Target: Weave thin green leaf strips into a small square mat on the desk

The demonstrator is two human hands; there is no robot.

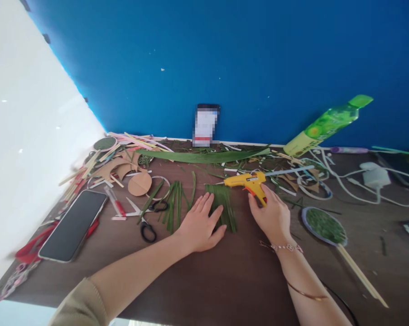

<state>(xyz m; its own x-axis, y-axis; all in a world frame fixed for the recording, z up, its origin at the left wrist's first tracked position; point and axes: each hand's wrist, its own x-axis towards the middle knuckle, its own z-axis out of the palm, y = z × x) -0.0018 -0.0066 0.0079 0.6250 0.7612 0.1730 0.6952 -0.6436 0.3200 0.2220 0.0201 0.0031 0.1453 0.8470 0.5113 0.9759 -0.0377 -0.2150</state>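
My left hand (202,224) lies flat with spread fingers on a small sheet of woven green leaf strips (221,199) on the table. In my right hand (270,213) is a yellow hot glue gun (245,180), its fingers wrapped round the handle. The nozzle points left, just above the upper edge of the woven leaf sheet. A pale glue stick (289,171) sticks out of the gun's back. Several loose leaf strips (173,206) lie left of my left hand, partly over black-handled scissors (146,217).
A phone (73,226) and a cardboard disc (139,183) lie at left. A long green leaf (207,156) stretches along the back, before a propped-up phone (206,126). On the right are a tilted green bottle (326,124), a white charger (376,175) and a round leaf-covered fan (324,225).
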